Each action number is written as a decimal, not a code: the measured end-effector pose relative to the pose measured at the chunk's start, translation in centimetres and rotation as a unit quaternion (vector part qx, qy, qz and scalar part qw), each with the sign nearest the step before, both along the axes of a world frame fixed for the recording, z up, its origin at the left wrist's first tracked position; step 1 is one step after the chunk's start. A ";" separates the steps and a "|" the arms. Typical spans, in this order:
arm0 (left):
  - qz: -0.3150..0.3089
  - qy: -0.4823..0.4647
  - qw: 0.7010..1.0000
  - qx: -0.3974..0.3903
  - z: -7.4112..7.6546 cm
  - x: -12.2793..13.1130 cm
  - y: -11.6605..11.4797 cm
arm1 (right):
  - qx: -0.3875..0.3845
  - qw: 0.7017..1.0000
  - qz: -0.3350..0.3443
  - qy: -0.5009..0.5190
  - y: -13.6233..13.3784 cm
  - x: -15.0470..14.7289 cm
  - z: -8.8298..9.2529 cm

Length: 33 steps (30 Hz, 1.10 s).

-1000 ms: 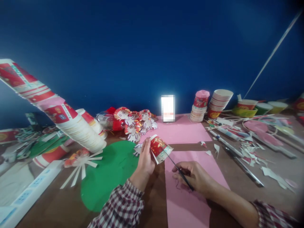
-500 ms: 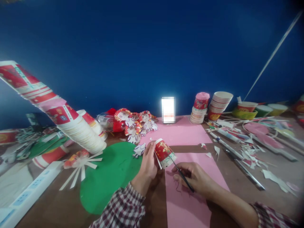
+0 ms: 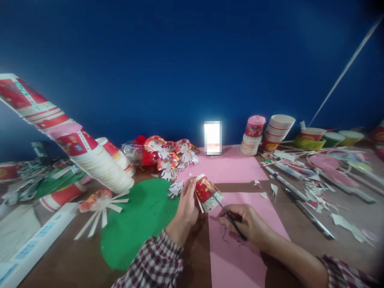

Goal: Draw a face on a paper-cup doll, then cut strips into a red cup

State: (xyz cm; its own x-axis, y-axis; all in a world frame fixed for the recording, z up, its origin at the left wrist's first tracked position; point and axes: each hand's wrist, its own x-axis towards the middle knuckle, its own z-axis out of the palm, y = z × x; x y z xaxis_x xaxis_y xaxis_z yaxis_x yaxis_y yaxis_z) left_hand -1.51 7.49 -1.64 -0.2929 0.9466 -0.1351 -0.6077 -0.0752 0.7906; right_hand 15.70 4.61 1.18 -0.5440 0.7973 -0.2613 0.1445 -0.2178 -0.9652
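Note:
My left hand (image 3: pixel 189 204) is closed around a red and white paper cup (image 3: pixel 207 191), tilted with its printed side facing me. Narrow white strips (image 3: pixel 199 203) stick out along the cup's left side. In my right hand (image 3: pixel 244 224) is a slim black pointed tool (image 3: pixel 232 223), held between thumb and fingers. Its thin tip meets the pale, green-marked part of the cup; whether it is scissors or a pen I cannot tell. Below my right hand lies a pink sheet (image 3: pixel 237 264). Left of my left forearm is a green sheet (image 3: pixel 135 236) with a rounded edge.
A long stack of paper cups (image 3: pixel 99 168) leans at the left, beside a white power strip (image 3: pixel 45 240). Several paper figures (image 3: pixel 168 160) stand behind my left hand. More cup stacks (image 3: pixel 274 134) are at the back right. Paper scraps (image 3: pixel 315 196) and a metallic rod (image 3: pixel 318 222) lie at the right.
The black tool's tip sits slightly higher and further left on the cup. Both hands stay almost in place, and the view has shifted slightly.

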 end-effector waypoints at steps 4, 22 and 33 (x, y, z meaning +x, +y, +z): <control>0.000 0.007 1.000 -0.006 0.4 0.1 -0.2 | 0.005 1.000 -0.005 -0.001 0.0 -0.1 -0.1; -0.018 -0.020 0.999 -0.018 0.0 0.8 -0.5 | 0.002 1.000 -0.005 0.012 0.1 0.1 -1.0; -0.015 -0.003 1.000 -0.013 0.1 1.0 -0.6 | 0.019 1.000 0.002 0.016 0.2 0.0 -0.6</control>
State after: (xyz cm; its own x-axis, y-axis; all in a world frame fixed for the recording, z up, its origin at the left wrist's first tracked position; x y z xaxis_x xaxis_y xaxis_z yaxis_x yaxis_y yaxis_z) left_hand -0.49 6.91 -1.55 -0.2641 0.9508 -0.1620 -0.6134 -0.0360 0.7889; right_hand 15.67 4.83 0.58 -0.5552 0.8039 -0.2134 0.1137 -0.1808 -0.9769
